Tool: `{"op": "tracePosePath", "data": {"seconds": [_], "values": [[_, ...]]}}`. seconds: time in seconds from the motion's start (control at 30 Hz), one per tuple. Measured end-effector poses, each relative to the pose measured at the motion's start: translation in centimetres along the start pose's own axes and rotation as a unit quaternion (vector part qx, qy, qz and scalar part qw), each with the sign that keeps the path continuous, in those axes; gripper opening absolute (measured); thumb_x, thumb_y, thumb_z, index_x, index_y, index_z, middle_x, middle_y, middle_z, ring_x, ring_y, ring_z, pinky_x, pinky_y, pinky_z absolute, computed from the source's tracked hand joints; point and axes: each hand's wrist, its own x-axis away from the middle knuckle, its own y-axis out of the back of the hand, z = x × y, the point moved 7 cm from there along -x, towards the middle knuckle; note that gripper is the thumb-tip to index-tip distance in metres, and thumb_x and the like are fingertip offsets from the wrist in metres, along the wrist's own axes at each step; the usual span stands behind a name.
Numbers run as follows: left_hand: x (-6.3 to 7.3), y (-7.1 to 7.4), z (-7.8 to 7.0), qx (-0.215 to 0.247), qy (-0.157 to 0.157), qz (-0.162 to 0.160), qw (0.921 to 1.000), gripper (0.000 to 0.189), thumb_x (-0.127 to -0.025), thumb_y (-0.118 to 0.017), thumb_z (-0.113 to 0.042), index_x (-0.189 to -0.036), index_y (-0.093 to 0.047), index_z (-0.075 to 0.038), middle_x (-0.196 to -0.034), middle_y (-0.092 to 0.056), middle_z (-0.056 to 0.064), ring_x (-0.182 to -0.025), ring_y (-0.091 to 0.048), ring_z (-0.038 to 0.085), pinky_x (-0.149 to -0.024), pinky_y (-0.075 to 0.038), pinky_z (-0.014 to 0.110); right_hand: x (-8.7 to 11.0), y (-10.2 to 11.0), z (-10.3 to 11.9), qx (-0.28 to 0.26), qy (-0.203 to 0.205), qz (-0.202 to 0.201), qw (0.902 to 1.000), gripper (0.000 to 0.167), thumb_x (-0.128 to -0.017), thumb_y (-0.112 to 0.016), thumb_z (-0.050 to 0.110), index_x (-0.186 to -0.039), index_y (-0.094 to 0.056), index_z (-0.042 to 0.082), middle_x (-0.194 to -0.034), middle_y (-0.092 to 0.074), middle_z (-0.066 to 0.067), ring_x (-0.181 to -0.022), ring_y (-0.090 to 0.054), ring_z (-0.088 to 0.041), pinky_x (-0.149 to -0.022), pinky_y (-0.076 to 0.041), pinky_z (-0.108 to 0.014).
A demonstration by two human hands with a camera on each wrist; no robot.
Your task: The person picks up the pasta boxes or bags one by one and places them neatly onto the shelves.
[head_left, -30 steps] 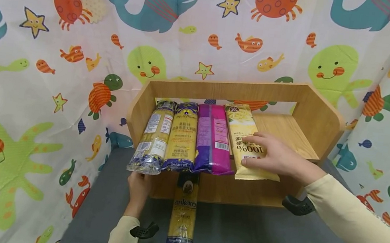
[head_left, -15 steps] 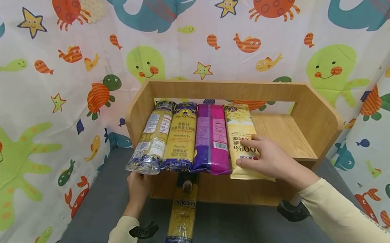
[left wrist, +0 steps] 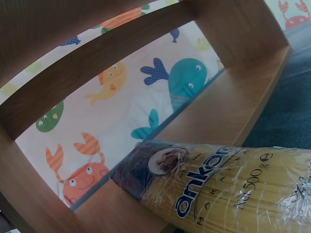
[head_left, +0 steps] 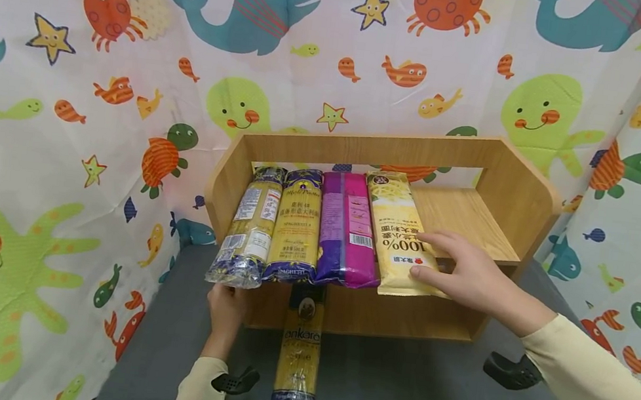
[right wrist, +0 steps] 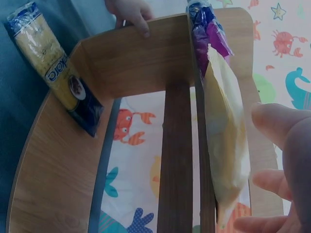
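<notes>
My left hand grips the lower left side panel of a wooden shelf; in the right wrist view its thumb lies over the panel's edge. My right hand is beside a cream pasta packet, fingers spread; the right wrist view shows a gap between them. Left of that packet, side by side on the upper board, lie a magenta packet, a yellow spaghetti packet and a clear spaghetti packet. An "ankara" spaghetti packet lies on the lower board, sticking out in front.
Bare upper board shows right of the cream packet. A dark grey cloth covers the surface under the shelf. Behind stands a curtain printed with sea animals.
The cream packet's lower end has shifted slightly left against the magenta packet. My right hand first moved left with it, then drew back to the right, off it. My left hand stays put.
</notes>
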Motion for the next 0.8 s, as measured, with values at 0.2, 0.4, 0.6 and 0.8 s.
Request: {"op": "tracePosePath", "data": {"seconds": [0.2,0.4,0.6,0.8], "values": [[0.0,0.0,0.1,0.004,0.004,0.007,1.0,0.019,-0.091,-0.06,0.004,-0.074,-0.055,-0.002,-0.058,-0.043,0.005,-0.056,-0.036,0.017,-0.055,-0.031,0.034,1.2,1.1,-0.9,0.005,0.003,-0.02,0.9998,0.066,-0.092,-0.073,0.039,-0.145,-0.053,0.005,-0.148,-0.052,-0.025,-0.13,-0.053,-0.045,-0.094,-0.052,-0.06],[-0.1,0.1,0.0,0.002,-0.004,0.004,1.0,0.02,-0.092,-0.06,0.002,-0.073,-0.054,-0.002,-0.058,-0.041,0.004,-0.055,-0.034,0.015,-0.054,-0.03,0.033,3.1,2.2,-3.9,0.016,-0.037,-0.049,0.998,0.065,-0.092,-0.072,0.04,-0.145,-0.053,0.006,-0.143,-0.057,-0.025,-0.121,-0.059,-0.043,-0.085,-0.052,-0.053],[-0.1,0.0,0.0,-0.006,-0.001,0.009,0.9999,0.014,-0.092,-0.06,0.002,-0.078,-0.059,0.0,-0.059,-0.044,0.006,-0.056,-0.035,0.015,-0.055,-0.03,0.033,5.2,2.4,-7.3,-0.014,-0.07,-0.085,0.9939,0.06,-0.095,-0.07,0.036,-0.143,-0.053,0.004,-0.139,-0.057,-0.027,-0.109,-0.066,-0.036,-0.066,-0.052,-0.032],[0.0,0.0,0.0,-0.005,0.008,0.017,0.9998,0.01,-0.094,-0.059,0.0,-0.085,-0.063,0.003,-0.058,-0.042,0.004,-0.056,-0.034,0.016,-0.055,-0.03,0.034,6.7,1.2,-10.4,-0.023,-0.116,-0.083,0.9895,0.059,-0.097,-0.067,0.04,-0.141,-0.053,0.003,-0.133,-0.06,-0.03,-0.11,-0.065,-0.044,-0.063,-0.051,-0.03]]}}
